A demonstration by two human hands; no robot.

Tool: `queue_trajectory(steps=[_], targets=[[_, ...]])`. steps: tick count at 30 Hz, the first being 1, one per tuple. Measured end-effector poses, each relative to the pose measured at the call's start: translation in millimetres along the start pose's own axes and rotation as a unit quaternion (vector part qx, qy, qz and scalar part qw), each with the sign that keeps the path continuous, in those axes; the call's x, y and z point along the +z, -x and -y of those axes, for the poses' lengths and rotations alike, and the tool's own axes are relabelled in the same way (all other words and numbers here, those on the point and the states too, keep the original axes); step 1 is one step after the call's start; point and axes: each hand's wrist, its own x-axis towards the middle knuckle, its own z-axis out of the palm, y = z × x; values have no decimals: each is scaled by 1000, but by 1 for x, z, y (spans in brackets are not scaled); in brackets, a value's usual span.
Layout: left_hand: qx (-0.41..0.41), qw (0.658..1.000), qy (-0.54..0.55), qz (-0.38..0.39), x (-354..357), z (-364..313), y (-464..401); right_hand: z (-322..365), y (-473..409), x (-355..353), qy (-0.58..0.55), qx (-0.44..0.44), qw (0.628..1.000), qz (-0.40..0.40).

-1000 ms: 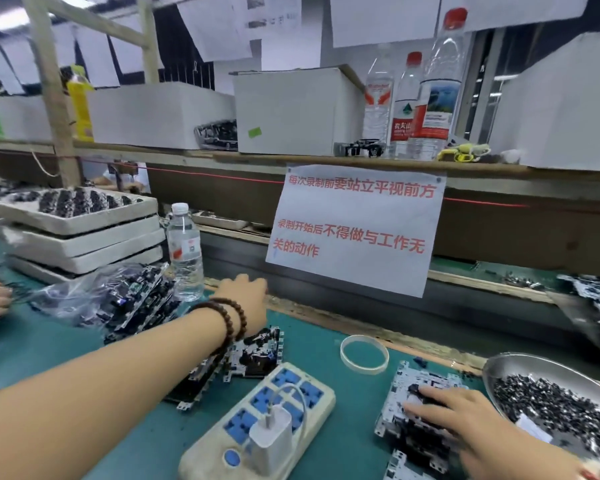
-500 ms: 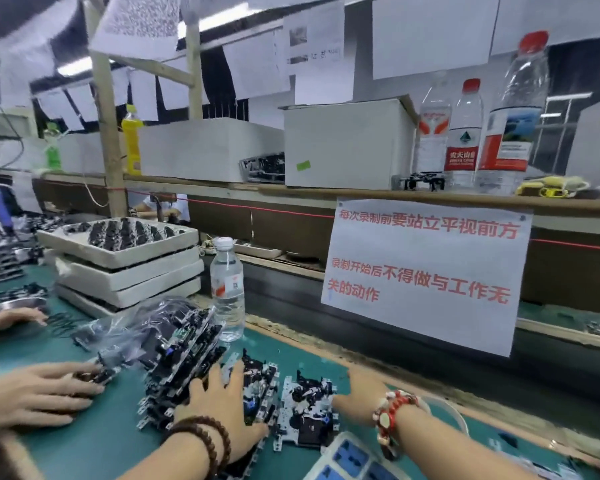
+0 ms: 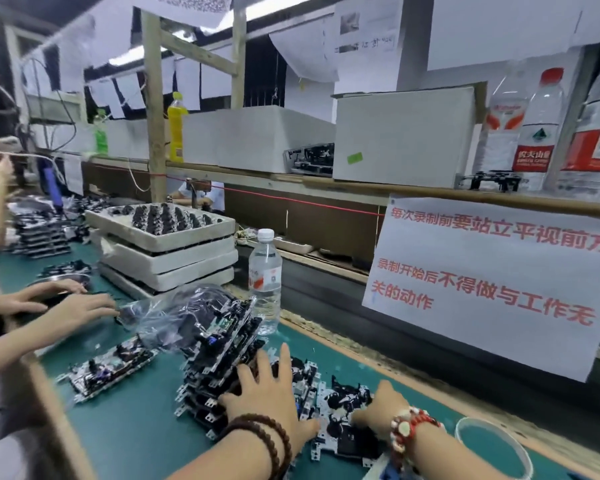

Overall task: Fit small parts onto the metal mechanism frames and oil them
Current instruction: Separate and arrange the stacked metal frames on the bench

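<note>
Left hand point(image 3: 269, 393) spread flat atop stack of metal frames point(image 3: 219, 362); right hand point(image 3: 378, 408) grips single frame point(image 3: 343, 420) beside stack.

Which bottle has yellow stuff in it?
The yellow bottle on the shelf beside the wooden post. The other bottles look clear or green.

You had dark brown beads point(image 3: 257, 434) on one wrist, red and cream ones point(image 3: 407, 431) on the other, over a teal mat point(image 3: 136, 420); red lettering on the white sign point(image 3: 492, 282).
</note>
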Motion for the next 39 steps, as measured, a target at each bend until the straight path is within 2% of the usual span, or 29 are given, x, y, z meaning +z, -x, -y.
queue_trajectory(steps=[3,6,11,20,25,28,34,39], targets=[[7,1000,16,13,-1,-4,0,-6,4,-12,-29,17,999,21],[6,998,54,38,-6,-5,-2,-3,8,-21,-9,21,999,40],[-5,996,64,55,-8,-2,-2,4,13,-26,-2,-7,998,61],[19,995,-43,86,-17,-17,5,2,24,-33,-58,-25,993,97],[43,995,-80,29,-9,-15,11,1,31,-30,-149,9,984,98],[56,992,-110,-1,-3,-13,12,-5,29,-29,-216,18,975,53],[73,978,-178,-83,10,-11,7,-26,44,-61,-414,23,910,1],[73,974,-189,-99,-2,-14,3,-58,76,-95,-456,13,889,-23]])
